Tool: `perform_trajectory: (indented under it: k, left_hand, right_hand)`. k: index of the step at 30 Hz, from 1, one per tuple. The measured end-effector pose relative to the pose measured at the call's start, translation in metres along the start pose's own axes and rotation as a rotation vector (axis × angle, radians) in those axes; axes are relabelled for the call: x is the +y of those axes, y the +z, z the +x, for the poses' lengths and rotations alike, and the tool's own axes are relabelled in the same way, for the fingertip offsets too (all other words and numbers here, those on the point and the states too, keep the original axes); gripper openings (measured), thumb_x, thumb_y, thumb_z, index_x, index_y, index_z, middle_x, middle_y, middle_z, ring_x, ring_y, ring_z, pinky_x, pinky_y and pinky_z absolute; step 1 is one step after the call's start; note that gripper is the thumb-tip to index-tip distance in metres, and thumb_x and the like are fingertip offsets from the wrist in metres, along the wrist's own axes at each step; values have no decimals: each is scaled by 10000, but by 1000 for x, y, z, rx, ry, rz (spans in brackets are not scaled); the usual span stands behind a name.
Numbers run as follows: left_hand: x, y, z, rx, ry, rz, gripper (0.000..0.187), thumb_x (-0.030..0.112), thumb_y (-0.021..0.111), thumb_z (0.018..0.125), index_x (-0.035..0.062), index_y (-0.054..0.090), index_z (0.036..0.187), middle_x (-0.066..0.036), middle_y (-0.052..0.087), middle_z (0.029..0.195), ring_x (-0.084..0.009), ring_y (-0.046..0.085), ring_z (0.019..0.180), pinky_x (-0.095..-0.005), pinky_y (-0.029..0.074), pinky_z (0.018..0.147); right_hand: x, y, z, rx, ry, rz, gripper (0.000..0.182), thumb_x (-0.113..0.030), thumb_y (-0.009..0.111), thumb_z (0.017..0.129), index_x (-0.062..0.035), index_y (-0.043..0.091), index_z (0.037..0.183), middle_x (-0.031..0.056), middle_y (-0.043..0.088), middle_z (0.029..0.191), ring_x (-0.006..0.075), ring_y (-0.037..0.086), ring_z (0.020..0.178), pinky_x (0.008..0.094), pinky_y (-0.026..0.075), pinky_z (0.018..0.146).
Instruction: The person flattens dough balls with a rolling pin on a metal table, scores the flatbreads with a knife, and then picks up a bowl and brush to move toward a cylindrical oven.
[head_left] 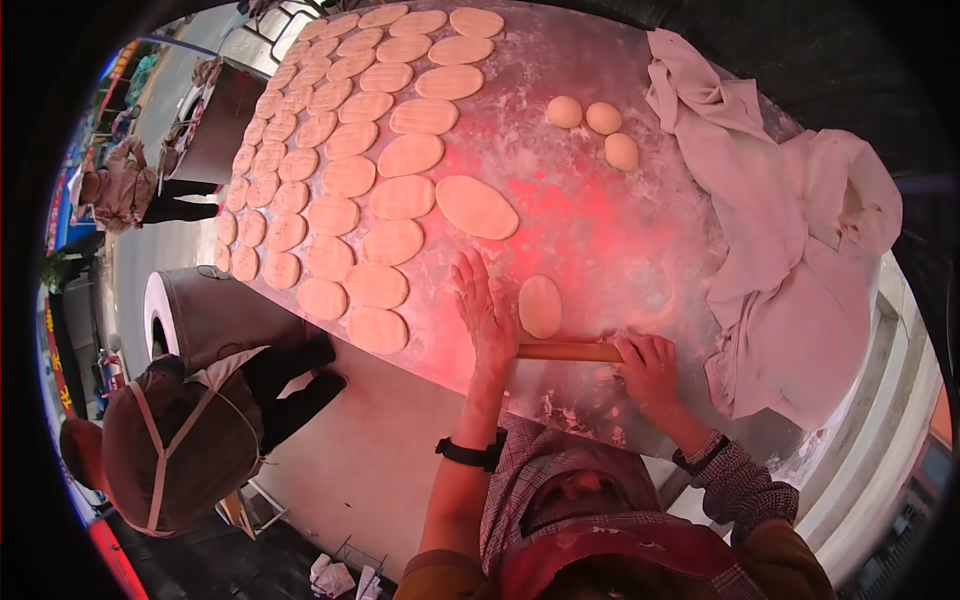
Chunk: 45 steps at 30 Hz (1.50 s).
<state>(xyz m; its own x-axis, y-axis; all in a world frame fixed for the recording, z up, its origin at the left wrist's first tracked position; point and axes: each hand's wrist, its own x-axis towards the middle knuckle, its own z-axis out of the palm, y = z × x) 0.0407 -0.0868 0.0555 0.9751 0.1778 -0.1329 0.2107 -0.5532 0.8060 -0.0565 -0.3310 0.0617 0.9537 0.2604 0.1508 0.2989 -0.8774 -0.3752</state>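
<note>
A wooden rolling pin lies across the floured round table near its front edge. My left hand rests flat on the pin's left end, fingers spread and stretched forward. My right hand curls over the pin's right end. A small oval of dough lies just beyond the pin, between my hands and beside my left fingers. I wear a dark watch on my left wrist.
Several rows of flattened dough ovals cover the table's left half, with a bigger one nearest. Three dough balls sit at the back. A crumpled cloth drapes the right side. A person in cap and apron stands by a metal drum.
</note>
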Motion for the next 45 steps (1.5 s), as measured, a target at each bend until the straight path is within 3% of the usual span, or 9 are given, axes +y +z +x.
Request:
perform_trajectory:
  k: [10,17,22,25,30,35,37,40,45]
  left_hand:
    - [-25,23,88,15,341,793,703,479,384,988,111,193,1557,-141,160,1620,-327,153,1492,-533,107,1178]
    - [-50,-9,-109,-228,422,590,748,521,424,975,-7,297,1489,-226,315,1537,-372,314,1417,-525,224,1144]
    - [-6,18,-34,9,186,177,598,158,720,823,36,486,1360,-226,472,1408,-402,435,1301,-445,398,1047]
    - [3,17,5,-396,160,372,486,94,753,764,29,568,1209,-195,593,1257,-398,561,1142,-461,452,986]
    - [-60,-15,-9,-10,-339,-135,326,98,771,734,-7,617,1002,-110,705,790,-254,692,753,-367,546,729]
    - [-40,-15,-100,-160,-504,-147,487,224,747,835,-66,593,1194,-188,709,1032,-255,683,968,-358,517,873]
    - [-33,-17,-109,150,-169,156,565,371,531,986,-6,444,1398,-207,494,1416,-322,476,1308,-461,362,1082]
    - [-54,-1,-68,-127,166,674,653,481,361,1014,79,281,1522,-144,238,1594,-342,183,1476,-543,135,1170]
    - [-34,16,66,7,267,687,640,475,342,1013,143,239,1549,-94,193,1619,-306,125,1499,-552,73,1176]
  right_hand:
    - [20,75,178,-75,-17,-61,773,-406,622,883,-95,296,1511,163,306,1550,340,311,1415,488,281,1141]
    - [-31,42,-22,-184,-55,-16,778,-297,705,816,-74,361,1478,110,347,1538,252,314,1433,447,260,1164]
    - [-36,34,21,-100,-66,84,629,-221,673,818,-72,466,1394,111,428,1464,276,426,1332,440,320,1116]
    - [-9,44,13,-133,-207,-9,523,-137,662,773,-71,545,1278,94,549,1288,273,523,1173,423,384,1026]
    - [-9,7,-17,53,73,63,446,-56,649,724,-82,593,1166,59,607,1093,268,557,1024,402,416,927]
    - [-28,11,-12,10,207,133,478,-62,672,714,-110,601,1185,40,618,1077,264,566,994,405,427,896]
    - [-29,22,-17,-51,144,117,489,-81,674,739,-111,592,1219,49,610,1147,263,559,1059,411,423,928]
    - [-31,37,15,-74,5,53,500,-150,668,801,-106,567,1288,77,562,1300,263,517,1201,429,402,998]
    - [2,75,156,37,22,-118,617,-331,627,893,-80,440,1425,134,382,1514,282,368,1391,471,311,1107]
